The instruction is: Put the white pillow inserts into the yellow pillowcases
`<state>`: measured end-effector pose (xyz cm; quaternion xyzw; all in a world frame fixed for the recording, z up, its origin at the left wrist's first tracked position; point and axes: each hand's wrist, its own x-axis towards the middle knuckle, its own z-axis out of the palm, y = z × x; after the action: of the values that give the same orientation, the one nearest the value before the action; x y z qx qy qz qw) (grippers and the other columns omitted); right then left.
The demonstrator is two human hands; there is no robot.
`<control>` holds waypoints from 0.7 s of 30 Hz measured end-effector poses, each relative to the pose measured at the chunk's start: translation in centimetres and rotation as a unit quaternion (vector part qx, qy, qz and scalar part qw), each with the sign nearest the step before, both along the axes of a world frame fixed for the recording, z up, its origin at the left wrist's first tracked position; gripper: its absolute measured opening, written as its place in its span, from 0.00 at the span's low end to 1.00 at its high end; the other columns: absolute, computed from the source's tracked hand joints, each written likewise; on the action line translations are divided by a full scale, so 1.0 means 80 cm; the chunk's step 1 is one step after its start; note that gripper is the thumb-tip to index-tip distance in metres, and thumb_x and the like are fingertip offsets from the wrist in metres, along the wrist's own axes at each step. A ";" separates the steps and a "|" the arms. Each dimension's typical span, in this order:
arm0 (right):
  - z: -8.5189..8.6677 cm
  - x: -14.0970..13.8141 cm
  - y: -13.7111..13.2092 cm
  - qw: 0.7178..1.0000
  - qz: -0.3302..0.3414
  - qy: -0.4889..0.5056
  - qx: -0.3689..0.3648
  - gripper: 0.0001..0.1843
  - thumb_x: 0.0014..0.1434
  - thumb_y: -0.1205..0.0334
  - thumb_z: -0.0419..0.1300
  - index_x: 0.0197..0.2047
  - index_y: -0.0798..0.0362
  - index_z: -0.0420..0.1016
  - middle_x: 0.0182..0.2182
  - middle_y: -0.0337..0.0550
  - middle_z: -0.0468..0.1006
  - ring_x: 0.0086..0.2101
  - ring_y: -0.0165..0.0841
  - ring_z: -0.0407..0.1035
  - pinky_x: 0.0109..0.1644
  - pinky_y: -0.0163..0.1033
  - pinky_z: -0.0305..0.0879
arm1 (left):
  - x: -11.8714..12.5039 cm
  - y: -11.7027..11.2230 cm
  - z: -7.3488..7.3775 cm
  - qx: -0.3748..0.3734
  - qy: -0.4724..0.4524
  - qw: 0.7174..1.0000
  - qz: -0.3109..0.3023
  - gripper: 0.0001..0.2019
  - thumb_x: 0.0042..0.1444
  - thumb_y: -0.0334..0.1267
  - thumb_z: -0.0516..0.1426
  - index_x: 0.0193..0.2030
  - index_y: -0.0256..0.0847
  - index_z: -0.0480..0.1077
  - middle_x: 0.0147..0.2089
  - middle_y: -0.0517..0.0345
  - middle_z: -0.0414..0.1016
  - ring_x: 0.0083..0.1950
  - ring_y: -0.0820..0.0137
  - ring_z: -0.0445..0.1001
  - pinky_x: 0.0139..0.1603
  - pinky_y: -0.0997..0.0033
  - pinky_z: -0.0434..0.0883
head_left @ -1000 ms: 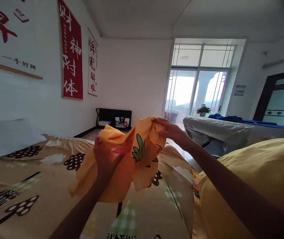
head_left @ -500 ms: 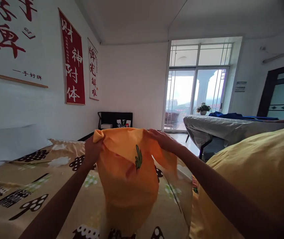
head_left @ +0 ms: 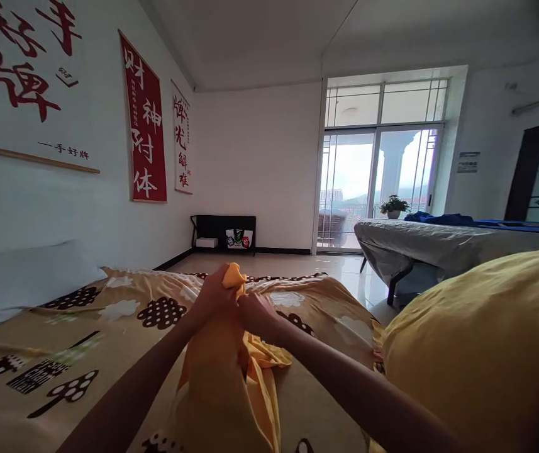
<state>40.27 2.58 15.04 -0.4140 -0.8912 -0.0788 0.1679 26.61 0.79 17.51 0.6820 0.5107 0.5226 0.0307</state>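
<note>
An orange-yellow garment (head_left: 217, 384) hangs from both hands over the patterned bed; whether it is a top or trousers I cannot tell. My left hand (head_left: 215, 296) is closed around its upper edge, with a small bunch of fabric sticking up above the fingers. Close beside it, my right hand (head_left: 260, 316) is closed on the gathered cloth a little lower. The fabric falls in a narrow folded length towards me, and a loose part spreads to the right below my right wrist. No green print shows on the side facing me.
Under the garment lies a beige sheet (head_left: 122, 352) with brown and white prints. A large yellow bundle (head_left: 481, 333) bulges at the right, and a white pillow (head_left: 28, 274) lies at the left. Beyond stands a plastic-covered table (head_left: 405, 245) with blue cloth (head_left: 443, 219).
My hands have come together from wide apart and dropped slightly. The garment, spread open before with a green leaf motif showing, is now gathered into a narrow hanging fold.
</note>
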 end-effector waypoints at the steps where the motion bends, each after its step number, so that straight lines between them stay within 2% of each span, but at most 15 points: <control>1: 0.004 0.008 0.012 1.000 -0.016 0.007 -0.001 0.10 0.56 0.64 0.55 0.33 0.49 0.79 0.33 0.48 0.81 0.33 0.40 0.75 0.34 0.39 0.64 | -0.007 -0.003 0.004 -0.012 0.028 0.999 0.009 0.08 0.47 0.43 0.56 0.30 0.41 0.63 0.26 0.65 0.67 0.28 0.72 0.63 0.29 0.74 0.59; 5: 0.031 0.058 0.062 0.990 -0.123 0.061 0.012 0.14 0.56 0.70 0.52 0.40 0.52 0.77 0.37 0.53 0.80 0.37 0.42 0.75 0.34 0.39 0.63 | -0.056 -0.010 0.015 -0.065 0.116 0.989 0.059 0.18 0.43 0.53 0.61 0.30 0.42 0.63 0.28 0.61 0.70 0.30 0.68 0.67 0.30 0.72 0.60; 8: 0.057 0.084 0.076 0.975 -0.186 0.116 0.034 0.17 0.62 0.66 0.46 0.45 0.49 0.74 0.40 0.52 0.79 0.40 0.41 0.74 0.35 0.39 0.62 | -0.090 -0.005 0.017 -0.079 0.176 0.978 0.081 0.15 0.44 0.52 0.60 0.28 0.43 0.65 0.28 0.59 0.72 0.31 0.65 0.70 0.31 0.71 0.60; 10: 0.075 0.089 0.073 0.969 -0.197 0.139 0.049 0.17 0.64 0.64 0.44 0.47 0.47 0.73 0.41 0.51 0.79 0.40 0.40 0.73 0.36 0.39 0.61 | -0.104 0.001 0.021 -0.065 0.200 0.974 0.090 0.09 0.48 0.46 0.57 0.29 0.43 0.67 0.31 0.56 0.74 0.33 0.65 0.71 0.34 0.71 0.61; 12: 0.093 0.088 0.064 0.965 -0.189 0.163 0.077 0.17 0.65 0.63 0.43 0.47 0.47 0.72 0.41 0.50 0.78 0.40 0.39 0.72 0.36 0.38 0.59 | -0.117 0.007 0.027 -0.047 0.217 0.967 0.125 0.05 0.49 0.40 0.54 0.28 0.42 0.68 0.32 0.55 0.73 0.35 0.65 0.71 0.35 0.72 0.61; 14: 0.110 0.088 0.055 0.955 -0.167 0.209 0.127 0.16 0.65 0.63 0.43 0.47 0.48 0.71 0.39 0.49 0.78 0.38 0.38 0.71 0.35 0.38 0.56 | -0.130 0.011 0.032 -0.039 0.216 0.959 0.180 0.07 0.49 0.40 0.52 0.25 0.42 0.68 0.29 0.55 0.71 0.33 0.66 0.69 0.33 0.72 0.60; 16: 0.125 0.091 0.049 0.935 -0.138 0.268 0.188 0.15 0.65 0.64 0.43 0.44 0.50 0.71 0.37 0.48 0.78 0.34 0.36 0.69 0.33 0.37 0.52 | -0.144 0.013 0.029 -0.033 0.183 0.960 0.207 0.10 0.48 0.44 0.54 0.22 0.41 0.68 0.29 0.55 0.69 0.33 0.66 0.68 0.33 0.72 0.60; 18: 0.136 0.099 0.044 0.917 -0.112 0.298 0.241 0.15 0.66 0.63 0.42 0.43 0.51 0.70 0.35 0.46 0.77 0.31 0.34 0.67 0.31 0.36 0.49 | -0.153 0.011 0.017 -0.039 0.110 0.979 0.169 0.13 0.45 0.49 0.57 0.23 0.40 0.70 0.32 0.53 0.70 0.35 0.65 0.69 0.35 0.71 0.63; 20: 0.141 0.108 0.042 0.912 -0.104 0.277 0.284 0.15 0.66 0.64 0.42 0.43 0.52 0.70 0.35 0.45 0.76 0.29 0.31 0.65 0.30 0.36 0.45 | -0.156 0.006 -0.002 -0.088 -0.004 0.994 0.061 0.18 0.42 0.53 0.59 0.31 0.39 0.72 0.36 0.52 0.73 0.37 0.63 0.71 0.36 0.69 0.66; 21: 0.143 0.114 0.041 0.914 -0.108 0.248 0.303 0.14 0.66 0.65 0.43 0.43 0.52 0.70 0.35 0.45 0.76 0.28 0.31 0.64 0.29 0.37 0.43 | -0.155 0.003 -0.012 -0.123 -0.070 0.990 0.005 0.21 0.42 0.55 0.60 0.36 0.38 0.72 0.37 0.52 0.74 0.38 0.62 0.72 0.36 0.68 0.68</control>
<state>49.37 5.87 26.44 -0.4437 -0.7039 -0.2570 0.4916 14.22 1.00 16.52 0.6318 0.5712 0.5030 0.1471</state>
